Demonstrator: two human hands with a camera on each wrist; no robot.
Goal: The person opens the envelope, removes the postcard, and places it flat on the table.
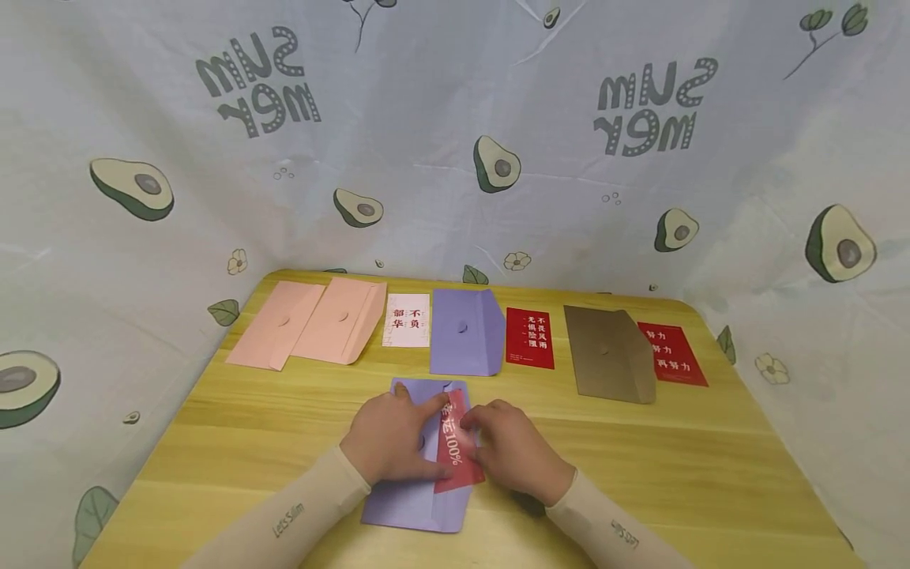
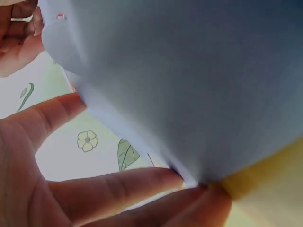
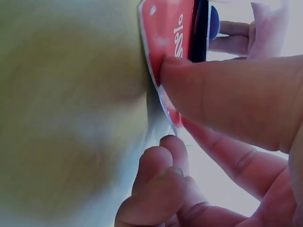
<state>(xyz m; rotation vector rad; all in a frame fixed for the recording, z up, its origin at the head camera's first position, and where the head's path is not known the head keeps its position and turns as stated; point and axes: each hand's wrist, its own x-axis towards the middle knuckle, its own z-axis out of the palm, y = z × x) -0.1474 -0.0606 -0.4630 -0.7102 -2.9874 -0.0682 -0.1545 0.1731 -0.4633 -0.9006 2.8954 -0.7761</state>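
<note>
A purple envelope lies on the table in front of me, its flap side toward the right. My left hand spreads across it and holds it at its opening; in the left wrist view the fingertips meet the envelope's edge. A red card with white lettering, "100%" among it, lies slanted over the opening side of the envelope. My right hand pinches the card's right edge; in the right wrist view the thumb lies on the printed face of the card.
Along the back lie two pink envelopes, a white card, another purple envelope, a red card, a brown envelope and a second red card. Behind the wooden table hangs an avocado-print cloth.
</note>
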